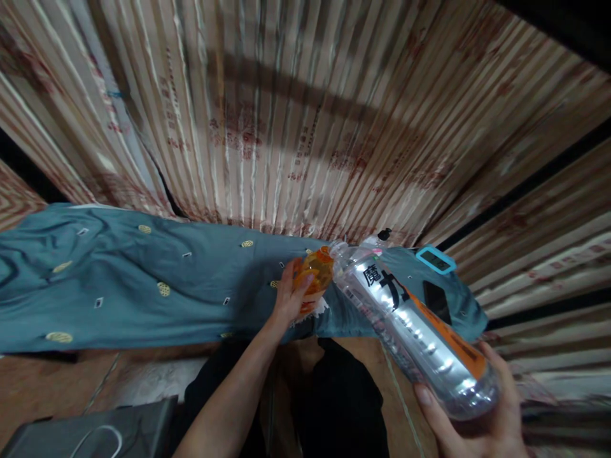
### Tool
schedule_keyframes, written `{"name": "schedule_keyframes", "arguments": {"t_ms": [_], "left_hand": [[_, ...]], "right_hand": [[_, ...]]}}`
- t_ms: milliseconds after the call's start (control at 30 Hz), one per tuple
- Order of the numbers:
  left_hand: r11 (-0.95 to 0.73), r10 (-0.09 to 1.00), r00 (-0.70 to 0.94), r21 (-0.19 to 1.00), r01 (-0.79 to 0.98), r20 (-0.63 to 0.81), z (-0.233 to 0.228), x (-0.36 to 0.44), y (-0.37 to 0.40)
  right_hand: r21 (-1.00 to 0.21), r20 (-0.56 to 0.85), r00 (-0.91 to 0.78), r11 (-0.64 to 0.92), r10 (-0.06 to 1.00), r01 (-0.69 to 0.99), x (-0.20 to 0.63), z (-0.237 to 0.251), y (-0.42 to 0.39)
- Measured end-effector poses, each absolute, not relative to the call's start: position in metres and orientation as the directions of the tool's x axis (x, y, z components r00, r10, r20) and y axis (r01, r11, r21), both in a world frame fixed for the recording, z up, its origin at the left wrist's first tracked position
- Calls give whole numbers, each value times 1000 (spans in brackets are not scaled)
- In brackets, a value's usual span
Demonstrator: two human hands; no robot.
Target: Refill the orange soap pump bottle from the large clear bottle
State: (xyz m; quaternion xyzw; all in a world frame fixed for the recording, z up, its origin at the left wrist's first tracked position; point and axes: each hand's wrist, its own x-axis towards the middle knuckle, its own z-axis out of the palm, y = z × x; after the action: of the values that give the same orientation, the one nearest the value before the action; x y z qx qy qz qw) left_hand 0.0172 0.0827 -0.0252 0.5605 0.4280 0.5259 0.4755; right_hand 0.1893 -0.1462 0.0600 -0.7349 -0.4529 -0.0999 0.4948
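Observation:
My left hand (288,296) is wrapped round a small bottle of orange liquid (321,267), held tilted over the cloth. My right hand (482,413) grips the base of a large clear plastic bottle (410,324) with a silver and orange label. That bottle slants down to the left, and its neck meets the mouth of the orange bottle; whether liquid passes between them cannot be made out. Behind the large bottle's neck stands a clear container with a black top (384,234), mostly hidden. A torn white piece, perhaps paper, shows below the orange bottle.
A teal cloth with pineapple prints (128,273) covers the narrow surface before me. On its right end lie a blue-framed device (435,259) and a dark phone (436,301). Pleated curtains (267,127) hang behind and at right. A grey case (95,436) stands at lower left.

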Motion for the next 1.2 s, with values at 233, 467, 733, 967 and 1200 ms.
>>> {"name": "schedule_keyframes", "arguments": {"t_ms": [233,467,733,967,1200], "left_hand": [[-207,974,100,978,27,204,-28,20,85],[-211,975,87,975,62,205,-26,23,88],[-221,973,97,970,98,211,-24,21,90],[-221,973,91,971,85,214,-25,20,90],[-211,974,105,972,103,201,-23,21,90]], "right_hand": [[-663,584,584,-85,564,744,196,56,-146],[-632,602,605,-152,522,760,175,81,-137],[-558,650,521,-118,553,822,193,75,-139],[-505,694,467,-92,548,858,189,75,-136],[-487,701,458,-102,546,867,188,77,-139]]}}
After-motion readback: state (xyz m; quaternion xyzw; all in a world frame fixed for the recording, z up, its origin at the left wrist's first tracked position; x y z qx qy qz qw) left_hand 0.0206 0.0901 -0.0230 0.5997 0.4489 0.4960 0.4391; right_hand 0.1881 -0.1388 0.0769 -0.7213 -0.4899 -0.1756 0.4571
